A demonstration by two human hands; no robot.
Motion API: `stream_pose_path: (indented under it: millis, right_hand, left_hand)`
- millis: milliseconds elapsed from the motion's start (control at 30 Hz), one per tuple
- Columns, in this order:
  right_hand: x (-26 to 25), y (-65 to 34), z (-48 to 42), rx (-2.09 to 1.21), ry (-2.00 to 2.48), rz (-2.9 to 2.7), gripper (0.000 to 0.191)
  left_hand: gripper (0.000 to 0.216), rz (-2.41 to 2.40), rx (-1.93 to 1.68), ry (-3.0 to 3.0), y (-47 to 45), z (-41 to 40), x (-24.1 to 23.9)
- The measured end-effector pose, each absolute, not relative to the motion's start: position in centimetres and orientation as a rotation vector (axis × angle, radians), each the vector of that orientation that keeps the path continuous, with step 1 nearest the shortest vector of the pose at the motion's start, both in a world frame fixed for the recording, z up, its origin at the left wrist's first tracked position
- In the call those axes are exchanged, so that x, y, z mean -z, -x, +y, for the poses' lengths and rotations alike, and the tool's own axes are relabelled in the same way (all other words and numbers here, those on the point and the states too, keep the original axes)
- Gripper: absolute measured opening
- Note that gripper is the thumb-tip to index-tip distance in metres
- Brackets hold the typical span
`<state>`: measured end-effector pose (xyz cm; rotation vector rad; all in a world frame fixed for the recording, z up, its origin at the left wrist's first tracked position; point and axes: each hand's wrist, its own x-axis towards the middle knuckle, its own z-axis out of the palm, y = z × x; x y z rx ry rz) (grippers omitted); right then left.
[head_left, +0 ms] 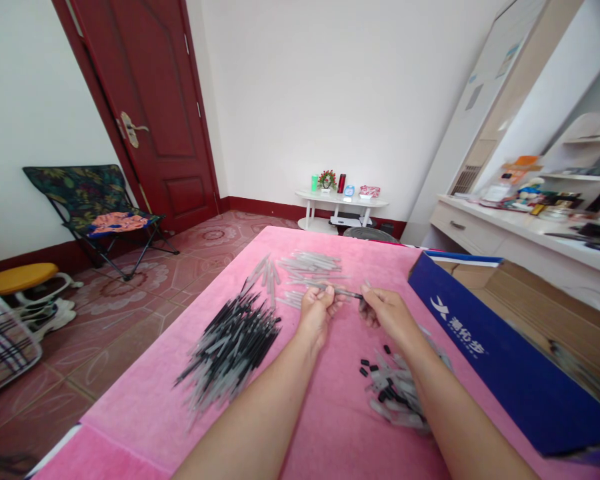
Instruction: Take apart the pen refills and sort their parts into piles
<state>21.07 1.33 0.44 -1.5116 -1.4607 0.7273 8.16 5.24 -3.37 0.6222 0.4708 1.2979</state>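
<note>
Above the pink cloth, my left hand (320, 312) is closed around a slim pen (347, 293), held roughly level. At its dark end, my right hand (384, 311) pinches with thumb and fingers; whether a small part is also in that pinch is hidden. Beyond my hands lie translucent pen barrels (311, 263) in loose rows. To the left is a big heap of black and grey pen refills (233, 350). Partly behind my right forearm, a pile of clear caps and small black plugs (395, 390) rests on the cloth.
A blue cardboard box (460, 327) with slender items inside stands open along the table's right side. The pink cloth (330, 427) covers the table. Farther off are a folding chair (85, 193), a yellow stool (20, 277), a low white stand (343, 198) and a cluttered counter (530, 217).
</note>
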Motion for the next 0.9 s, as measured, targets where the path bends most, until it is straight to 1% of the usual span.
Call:
stream_pose_path:
  millis: [100,267,333,433,467,533,600,733,900]
  right_hand:
    - [-0.4,-20.9,1.4,-0.687,1.496,-1.49,0.038]
    - [-0.3,-21.5,1.5,-0.797,1.535,-1.424,0.045]
    - [-0.1,-22.6,1.6,-0.696,1.621,-1.48,0.039]
    - [0.3,-24.6,1.7,-0.411,1.826,-1.721,0.013]
    - [0.4,-25.1,1.7,-0.319,1.904,-1.799,0.015]
    - [0.6,-25.8,1.7,-0.186,2.047,-1.899,0.027]
    - [0.6,-25.9,1.6,-0.105,2.157,-1.923,0.029]
    - [0.6,-25.6,1.3,-0.099,2.268,-1.908,0.02]
    - [0.2,-25.6,1.2,-0.119,2.205,-1.967,0.007]
  left_hand:
    - [0.026,0.484,-1.303,-0.623,-8.2,5.3,3.5]
    - [0.026,0.462,-1.293,-0.719,-7.9,5.3,3.1]
    - [0.026,0.445,-1.297,-0.741,-7.5,5.5,2.9]
    - [0.029,0.415,-1.275,-0.732,-7.0,5.8,2.7]
    - [0.031,0.414,-1.259,-0.735,-7.0,5.9,2.6]
    - [0.033,0.444,-1.225,-0.765,-6.9,5.9,2.6]
    - [0.034,0.508,-1.207,-0.819,-7.1,5.7,2.5]
    - [0.038,0.651,-1.196,-0.932,-7.5,5.3,2.6]
    - [0.042,0.749,-1.184,-0.961,-7.6,5.4,2.8]
